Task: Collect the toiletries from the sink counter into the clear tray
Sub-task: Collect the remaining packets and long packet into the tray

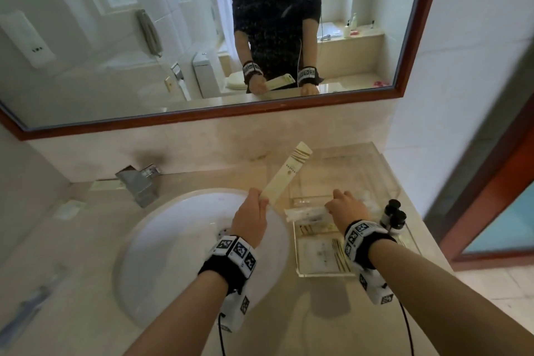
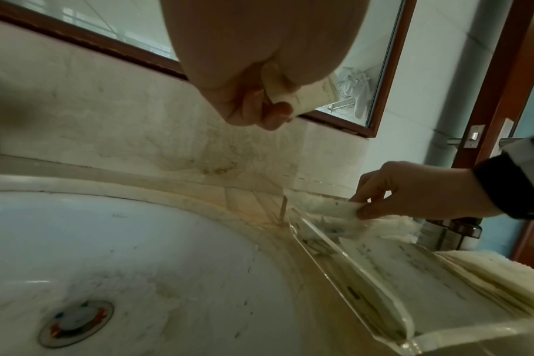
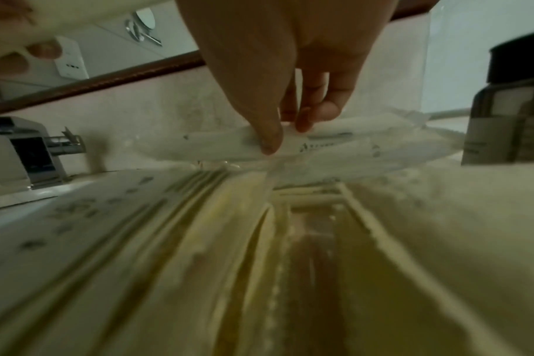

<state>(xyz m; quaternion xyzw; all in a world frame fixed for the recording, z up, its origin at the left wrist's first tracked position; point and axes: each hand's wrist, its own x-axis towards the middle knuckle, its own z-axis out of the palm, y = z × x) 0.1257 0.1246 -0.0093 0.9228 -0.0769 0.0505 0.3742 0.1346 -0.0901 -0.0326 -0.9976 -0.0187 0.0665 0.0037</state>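
My left hand (image 1: 254, 205) grips the near end of a long cream toiletry box (image 1: 289, 175) with gold stripes, held up at a slant over the sink's right rim; in the left wrist view the cream box (image 2: 308, 96) sticks out of my curled left hand (image 2: 259, 106). My right hand (image 1: 342, 204) pinches a clear-wrapped white packet (image 1: 306, 212) low over the clear tray (image 1: 404, 191). The right wrist view shows thumb and fingers (image 3: 269, 135) pinching the packet (image 3: 330, 142). Flat cream boxes (image 1: 320, 254) lie in the tray's near part.
Two small dark-capped bottles (image 1: 393, 215) stand in the tray's right side by my right wrist. The white sink basin (image 1: 179, 240) lies left of the tray, with a chrome faucet (image 1: 141, 182) behind it. Small packets (image 1: 66, 209) lie on the counter at far left. A mirror hangs above.
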